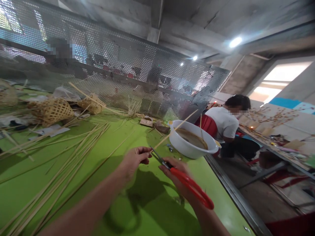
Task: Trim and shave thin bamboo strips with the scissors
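The white basin (pixel 179 147) stands on the green table (pixel 157 203), close to its metal edge, and it contains a brownish liquid (pixel 188 139). Nearer to the wearer than this basin, and a little to its left, is the left hand (pixel 139 159); its thumb and fingers are closed on the low end of a thin strip (pixel 177 127). From there the strip goes up in a slant and passes over the left rim of the basin. The right hand (pixel 176 167), just in front of the basin, has its fingers wrapped around a pair of scissors (pixel 182 178) with red handles. The blades point to the left fingertips, very near the strip (whether they touch it, I cannot tell).

A small metal thing (pixel 169 147) lies just beside the basin, on its left. Far to the left of the basin there are many long strips (pixel 85 149), and behind these, two woven baskets (pixel 52 111). Behind the basin rises a metal screen (pixel 123 72) with holes; to its right, a person in a white top (pixel 219 120) bends forward.
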`<state>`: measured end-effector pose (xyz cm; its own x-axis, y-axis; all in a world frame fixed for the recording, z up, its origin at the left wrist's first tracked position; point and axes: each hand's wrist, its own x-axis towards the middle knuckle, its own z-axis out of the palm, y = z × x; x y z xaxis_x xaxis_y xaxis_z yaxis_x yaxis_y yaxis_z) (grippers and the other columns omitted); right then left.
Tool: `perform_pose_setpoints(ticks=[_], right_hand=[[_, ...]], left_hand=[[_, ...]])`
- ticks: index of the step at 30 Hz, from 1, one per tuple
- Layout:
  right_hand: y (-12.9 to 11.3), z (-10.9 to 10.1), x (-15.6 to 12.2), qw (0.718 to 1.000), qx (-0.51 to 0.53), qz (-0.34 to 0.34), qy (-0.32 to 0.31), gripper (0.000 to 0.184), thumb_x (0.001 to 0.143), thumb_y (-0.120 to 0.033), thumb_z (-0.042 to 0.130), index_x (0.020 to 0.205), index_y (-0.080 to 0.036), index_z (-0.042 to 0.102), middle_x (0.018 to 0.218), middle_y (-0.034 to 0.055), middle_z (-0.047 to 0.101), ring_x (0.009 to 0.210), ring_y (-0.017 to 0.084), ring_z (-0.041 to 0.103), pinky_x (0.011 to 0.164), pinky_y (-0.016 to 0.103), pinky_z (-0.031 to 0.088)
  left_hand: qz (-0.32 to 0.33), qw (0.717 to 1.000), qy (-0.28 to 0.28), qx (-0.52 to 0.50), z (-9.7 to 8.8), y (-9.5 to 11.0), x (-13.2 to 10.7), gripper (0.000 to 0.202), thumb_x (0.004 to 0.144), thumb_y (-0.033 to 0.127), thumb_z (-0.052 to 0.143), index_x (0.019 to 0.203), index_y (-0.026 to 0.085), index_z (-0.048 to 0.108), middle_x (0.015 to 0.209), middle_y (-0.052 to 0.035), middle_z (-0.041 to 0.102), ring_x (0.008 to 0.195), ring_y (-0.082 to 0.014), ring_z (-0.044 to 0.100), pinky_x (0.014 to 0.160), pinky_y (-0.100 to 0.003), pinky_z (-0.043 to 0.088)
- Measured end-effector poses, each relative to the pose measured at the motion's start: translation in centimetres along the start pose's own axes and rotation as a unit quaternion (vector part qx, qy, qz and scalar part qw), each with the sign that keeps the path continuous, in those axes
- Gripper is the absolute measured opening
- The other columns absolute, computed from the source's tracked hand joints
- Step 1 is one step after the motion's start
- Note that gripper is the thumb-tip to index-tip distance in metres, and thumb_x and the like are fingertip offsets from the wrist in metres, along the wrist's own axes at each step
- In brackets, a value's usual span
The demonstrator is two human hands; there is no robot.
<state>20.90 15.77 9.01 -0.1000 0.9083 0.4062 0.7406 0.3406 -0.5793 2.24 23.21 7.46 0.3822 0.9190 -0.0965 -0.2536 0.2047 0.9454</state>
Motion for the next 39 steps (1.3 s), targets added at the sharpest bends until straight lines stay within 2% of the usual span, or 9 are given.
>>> perform_pose_setpoints(ticks=[4, 8, 12, 16, 21, 25, 30, 34, 39], right_hand=[[0.0, 0.1, 0.0, 0.996, 0.005, 0.042, 0.075, 0.027, 0.085, -0.046, 0.057, 0.084, -0.020, 0.063, 0.066, -0.0009, 0.059, 0.057, 0.015, 0.053, 0.054, 0.027, 0.041], [0.4, 0.3, 0.0, 1.000, -0.012, -0.009, 0.009, 0.024, 0.086, -0.044, 0.055, 0.088, -0.022, 0.065, 0.069, -0.0009, 0.062, 0.061, 0.016, 0.056, 0.057, 0.027, 0.042], [0.8, 0.2, -0.1, 0.998, -0.033, 0.000, 0.060, 0.027, 0.088, -0.046, 0.052, 0.090, -0.022, 0.064, 0.072, 0.0005, 0.062, 0.062, 0.017, 0.057, 0.058, 0.028, 0.043], [0.9, 0.2, -0.1, 0.998, -0.054, -0.041, -0.002, 0.024, 0.088, -0.043, 0.052, 0.094, -0.024, 0.065, 0.076, 0.0019, 0.066, 0.067, 0.019, 0.060, 0.060, 0.029, 0.044], [1.0, 0.2, -0.1, 0.996, -0.061, -0.027, 0.067, 0.025, 0.088, -0.044, 0.053, 0.097, -0.024, 0.064, 0.080, 0.0029, 0.067, 0.069, 0.019, 0.062, 0.063, 0.029, 0.046], [0.9, 0.4, 0.0, 0.997, -0.059, -0.053, 0.006, 0.023, 0.087, -0.042, 0.056, 0.096, -0.024, 0.067, 0.078, 0.0012, 0.068, 0.067, 0.017, 0.062, 0.061, 0.027, 0.045], [0.8, 0.2, 0.0, 0.996, -0.061, -0.010, 0.058, 0.026, 0.088, -0.043, 0.053, 0.095, -0.021, 0.066, 0.077, 0.0026, 0.066, 0.066, 0.018, 0.060, 0.060, 0.027, 0.044], [0.8, 0.3, -0.1, 0.998, -0.061, -0.022, -0.007, 0.024, 0.087, -0.043, 0.055, 0.097, -0.024, 0.067, 0.079, 0.0019, 0.068, 0.067, 0.018, 0.061, 0.061, 0.028, 0.046], [0.7, 0.3, -0.1, 0.996, -0.052, -0.021, 0.064, 0.027, 0.087, -0.044, 0.054, 0.095, -0.022, 0.066, 0.078, 0.0031, 0.067, 0.067, 0.019, 0.060, 0.062, 0.029, 0.046]], left_hand=[[0.011, 1.000, -0.010, 0.020, 0.0, 0.1, -0.1, 0.025, 0.069, 0.023, 0.071, 0.092, 0.012, 0.071, 0.077, -0.0038, 0.067, 0.057, -0.0082, 0.054, 0.062, -0.024, 0.044], [0.020, 0.999, -0.003, 0.029, 0.0, 0.2, 0.0, 0.023, 0.067, 0.021, 0.070, 0.088, 0.011, 0.071, 0.074, -0.0034, 0.066, 0.055, -0.0084, 0.052, 0.060, -0.024, 0.043], [0.022, 0.999, 0.003, 0.045, 0.0, 0.3, 0.0, 0.022, 0.068, 0.021, 0.069, 0.088, 0.012, 0.071, 0.072, -0.0025, 0.066, 0.055, -0.0086, 0.053, 0.060, -0.023, 0.043], [0.025, 0.998, 0.021, 0.061, 0.0, 0.3, 0.0, 0.019, 0.067, 0.018, 0.069, 0.085, 0.012, 0.071, 0.071, -0.0024, 0.066, 0.053, -0.0085, 0.052, 0.058, -0.023, 0.042], [0.031, 0.998, 0.016, 0.052, 0.0, 0.3, 0.1, 0.021, 0.067, 0.023, 0.071, 0.086, 0.013, 0.070, 0.070, -0.0021, 0.066, 0.052, -0.0086, 0.052, 0.057, -0.023, 0.043], [0.020, 0.998, 0.024, 0.045, 0.1, 0.5, -0.2, 0.018, 0.066, 0.021, 0.071, 0.082, 0.013, 0.069, 0.069, -0.0014, 0.065, 0.052, -0.0082, 0.052, 0.056, -0.023, 0.043], [0.014, 1.000, 0.013, 0.023, 0.1, 0.6, -0.3, 0.019, 0.068, 0.020, 0.071, 0.085, 0.012, 0.070, 0.069, -0.0010, 0.064, 0.051, -0.0071, 0.051, 0.056, -0.021, 0.043], [-0.005, 1.000, 0.008, -0.016, 0.0, 0.5, -0.3, 0.019, 0.068, 0.018, 0.072, 0.085, 0.012, 0.070, 0.073, -0.0023, 0.066, 0.051, -0.0067, 0.052, 0.056, -0.021, 0.044], [-0.023, 0.999, 0.002, -0.049, 0.0, 0.4, -0.4, 0.021, 0.065, 0.019, 0.074, 0.084, 0.012, 0.070, 0.072, -0.0017, 0.066, 0.051, -0.0061, 0.051, 0.054, -0.020, 0.043]])
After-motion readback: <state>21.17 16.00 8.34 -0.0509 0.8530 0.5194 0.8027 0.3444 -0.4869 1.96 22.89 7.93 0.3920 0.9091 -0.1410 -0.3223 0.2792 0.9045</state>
